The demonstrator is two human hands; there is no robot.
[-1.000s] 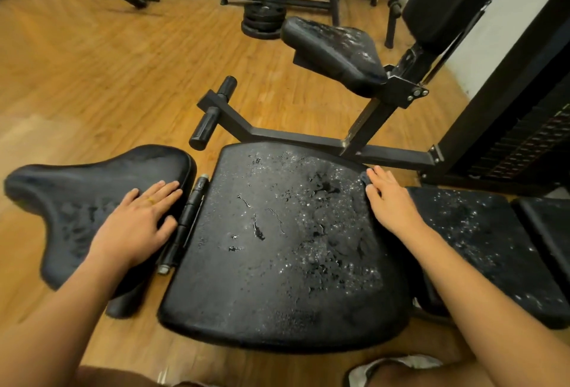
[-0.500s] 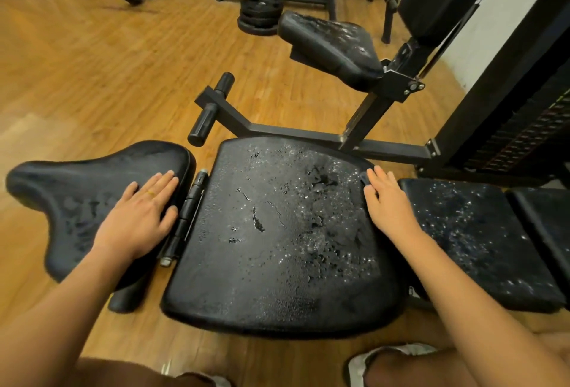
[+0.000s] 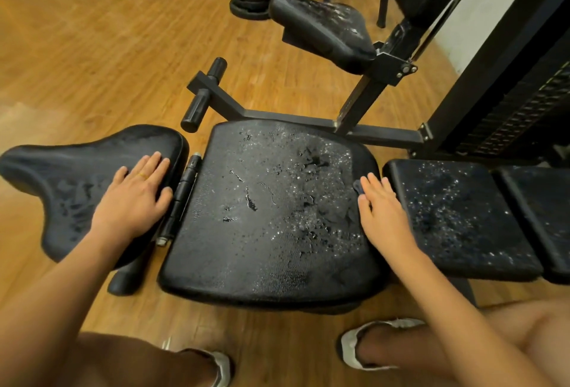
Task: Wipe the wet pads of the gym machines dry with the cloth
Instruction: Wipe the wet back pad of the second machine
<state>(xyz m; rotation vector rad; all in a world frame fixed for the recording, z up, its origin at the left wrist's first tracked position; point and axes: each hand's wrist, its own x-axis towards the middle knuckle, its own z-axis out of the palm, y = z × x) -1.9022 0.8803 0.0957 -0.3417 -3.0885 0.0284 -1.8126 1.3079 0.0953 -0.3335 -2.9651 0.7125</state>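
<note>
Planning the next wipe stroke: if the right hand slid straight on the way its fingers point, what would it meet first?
The right hand lies flat at the right edge of the large wet black seat pad, fingers pointing away and slightly left. Going on, it would probably run off the pad's far edge and meet the black steel frame bar; depth is unclear.

Two bare forearms reach in from the bottom corners, with no sleeves visible anywhere along them. The left hand (image 3: 134,198) wears a thin yellow-gold ring band (image 3: 143,175) on one of its middle fingers, just behind the knuckle. The right hand (image 3: 382,217) carries no ring or watch. Both wrists are bare. Below the left forearm, a bare knee and shin run down to a pale grey slip-on left shoe (image 3: 220,366) with a low, open top. Below the right forearm, a matching pale grey slip-on right shoe (image 3: 350,345) shows its rounded toe and thin rim, worn without a visible sock.
</note>
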